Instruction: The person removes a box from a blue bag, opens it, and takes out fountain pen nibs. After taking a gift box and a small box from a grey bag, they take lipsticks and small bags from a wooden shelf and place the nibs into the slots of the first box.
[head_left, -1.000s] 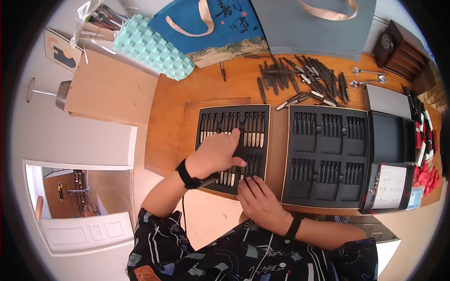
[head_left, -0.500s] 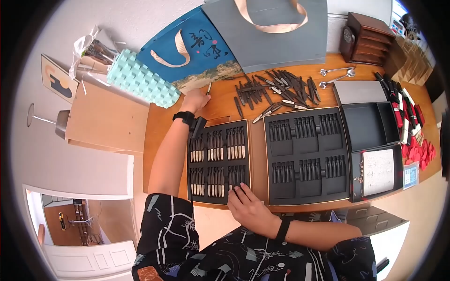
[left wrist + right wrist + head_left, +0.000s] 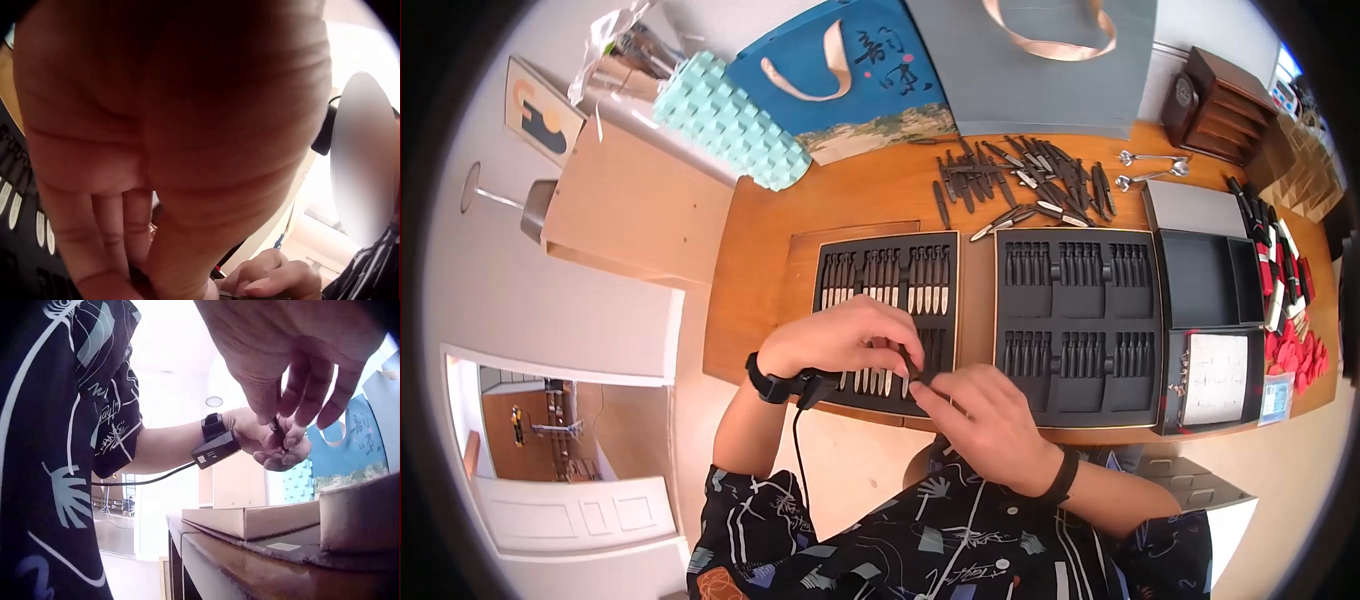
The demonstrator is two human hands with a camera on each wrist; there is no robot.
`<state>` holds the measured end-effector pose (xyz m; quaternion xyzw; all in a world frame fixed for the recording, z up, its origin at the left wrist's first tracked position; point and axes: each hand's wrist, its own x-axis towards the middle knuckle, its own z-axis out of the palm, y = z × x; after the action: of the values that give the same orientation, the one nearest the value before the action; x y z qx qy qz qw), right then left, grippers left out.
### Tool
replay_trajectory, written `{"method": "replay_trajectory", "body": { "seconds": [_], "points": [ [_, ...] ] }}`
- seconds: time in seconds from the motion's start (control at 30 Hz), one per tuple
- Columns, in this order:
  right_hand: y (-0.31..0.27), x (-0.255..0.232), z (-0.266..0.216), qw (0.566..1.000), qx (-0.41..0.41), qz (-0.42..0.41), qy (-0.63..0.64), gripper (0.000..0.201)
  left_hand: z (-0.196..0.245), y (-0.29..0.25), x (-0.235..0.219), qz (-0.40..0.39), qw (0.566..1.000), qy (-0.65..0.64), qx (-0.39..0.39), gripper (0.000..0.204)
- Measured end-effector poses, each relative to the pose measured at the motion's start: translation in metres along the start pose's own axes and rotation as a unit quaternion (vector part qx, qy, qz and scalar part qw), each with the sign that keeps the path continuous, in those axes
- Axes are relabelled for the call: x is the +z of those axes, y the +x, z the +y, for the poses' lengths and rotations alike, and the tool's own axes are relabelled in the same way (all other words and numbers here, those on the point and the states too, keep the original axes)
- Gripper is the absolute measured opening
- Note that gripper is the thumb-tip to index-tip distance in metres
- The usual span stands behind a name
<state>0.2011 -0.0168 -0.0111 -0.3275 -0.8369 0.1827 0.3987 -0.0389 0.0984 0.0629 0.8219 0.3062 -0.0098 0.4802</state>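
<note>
Over the lower right part of the left tray [image 3: 828, 240], my two hands meet. My left hand [image 3: 845, 335] pinches a small dark slim piece [image 3: 279, 432] between thumb and fingers. From the other side, my right hand [image 3: 992, 428] holds the same piece by its upper end, as the right wrist view shows. Fingers cover most of it. Rows of like slim pieces [image 3: 928, 280], dark with pale flat ends, stand in the tray's black slots. In the left wrist view, my left palm [image 3: 162, 137] hides most of the work.
Right of it lies a second black tray [image 3: 1075, 312] with dark pieces in its slots. A loose pile of slim pieces [image 3: 1050, 175] lies behind. A blue paper bag [image 3: 850, 90] and grey bag [image 3: 1050, 90] stand at the back. Black boxes [image 3: 1210, 275] sit at the right.
My left hand reached to a lone piece near the blue bag and came back over the left tray with it. My right hand rose from the tray's corner to meet it.
</note>
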Motion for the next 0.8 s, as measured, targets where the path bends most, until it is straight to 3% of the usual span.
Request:
{"method": "replay_trajectory", "body": {
  "seconds": [0.13, 0.2, 0.23, 0.27, 0.33, 0.4, 0.67, 0.8],
  "points": [
    [0.001, 0.004, -0.004, 0.999, -0.041, 0.016, 0.014, 0.04, -0.005, -0.007, 0.01, 0.019, 1.0, -0.017, 0.014, 0.021],
    [0.006, 0.003, -0.01, 0.998, -0.037, 0.03, -0.045, 0.04, -0.009, -0.011, 0.012, 0.155, 0.987, 0.026, -0.026, 0.023],
    [0.009, 0.005, -0.011, 0.998, -0.044, 0.02, -0.046, 0.04, -0.023, -0.011, 0.014, 0.232, 0.967, 0.105, 0.021, 0.019],
    [0.01, 0.008, -0.012, 0.997, -0.036, 0.02, -0.067, 0.038, -0.028, -0.012, 0.013, 0.243, 0.965, 0.1, 0.021, 0.019],
    [0.011, 0.016, -0.01, 0.995, -0.037, 0.012, -0.089, 0.037, -0.034, -0.013, 0.013, 0.275, 0.952, 0.104, -0.088, 0.016],
    [0.012, 0.024, -0.007, 0.992, -0.03, -0.02, -0.119, 0.038, -0.038, -0.012, 0.014, 0.296, 0.946, 0.112, -0.075, 0.02],
    [0.017, 0.044, -0.005, 0.984, -0.015, -0.089, -0.155, 0.039, -0.038, -0.004, 0.02, 0.159, 0.952, 0.182, -0.187, 0.043],
    [0.014, 0.054, -0.009, 0.974, -0.016, -0.129, -0.183, 0.034, -0.043, -0.001, 0.03, 0.17, 0.944, 0.218, -0.179, 0.045]
  ]
}}
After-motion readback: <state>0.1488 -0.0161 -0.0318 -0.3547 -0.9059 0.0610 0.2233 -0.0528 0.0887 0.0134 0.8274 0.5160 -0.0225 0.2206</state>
